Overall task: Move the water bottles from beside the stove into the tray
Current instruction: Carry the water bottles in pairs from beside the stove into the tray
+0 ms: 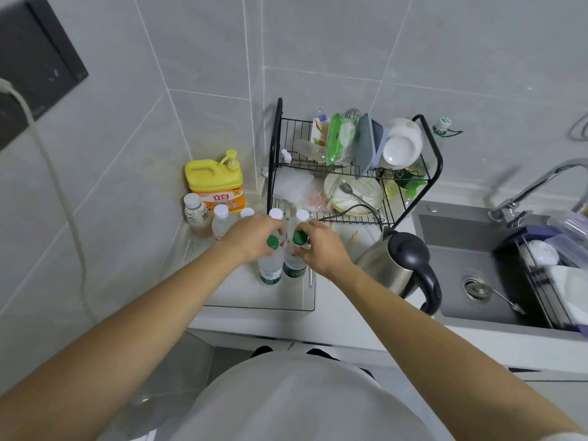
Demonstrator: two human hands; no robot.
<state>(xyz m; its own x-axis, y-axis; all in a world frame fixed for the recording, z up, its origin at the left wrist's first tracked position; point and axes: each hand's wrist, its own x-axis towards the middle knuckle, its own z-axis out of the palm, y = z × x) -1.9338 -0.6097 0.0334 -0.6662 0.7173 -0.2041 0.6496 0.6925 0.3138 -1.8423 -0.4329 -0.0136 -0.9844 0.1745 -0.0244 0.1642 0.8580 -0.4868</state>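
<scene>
Two clear green-capped water bottles (270, 265) upright, side by side, inside clear tray (313, 291), white-capped bottles (275, 214) behind

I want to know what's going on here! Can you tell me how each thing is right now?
Left hand: fingers grip the left green-capped bottle, upright, capped, in the tray.
Right hand: fingers grip the right green-capped bottle, upright, capped, in the tray.
White-capped bottles: upright, capped, behind the hands.
Kettle: lid closed.
Faucet: no water visible.
Yellow detergent jug: upright.
</scene>
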